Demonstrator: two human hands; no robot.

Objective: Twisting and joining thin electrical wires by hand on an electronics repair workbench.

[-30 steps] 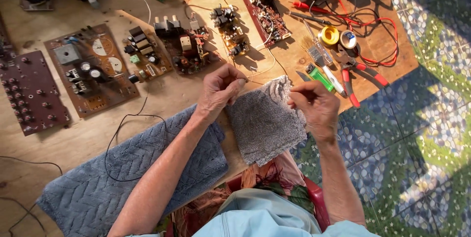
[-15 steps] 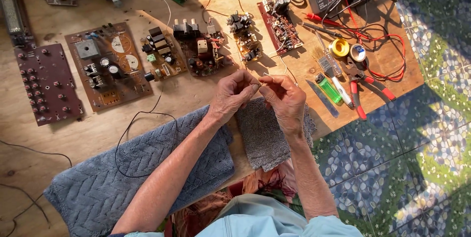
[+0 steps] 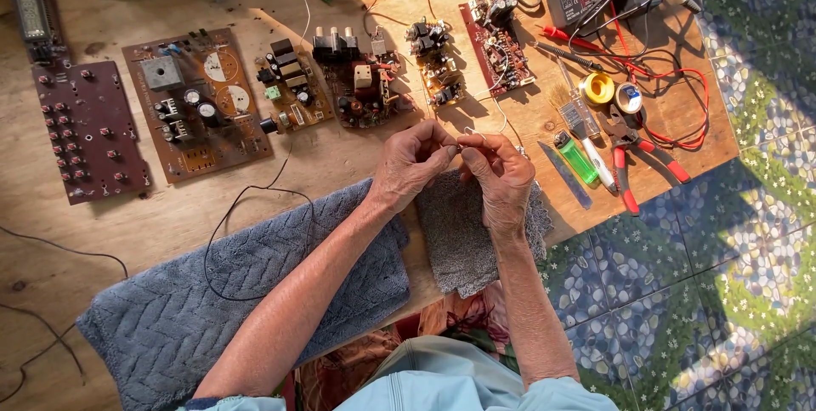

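Circuit boards (image 3: 197, 102) lie behind the towel (image 3: 255, 292); pliers (image 3: 633, 152) to its right.

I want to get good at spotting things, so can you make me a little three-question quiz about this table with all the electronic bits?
1. True or false: the left hand and the right hand meet fingertip to fingertip above the small grey cloth.
2. What colour is the lighter lying right of the hands? A red, B green, C blue.
3. Fill in: the pliers have ___ handles.

Key
1. True; what they pinch is too small to tell.
2. B.
3. Red.
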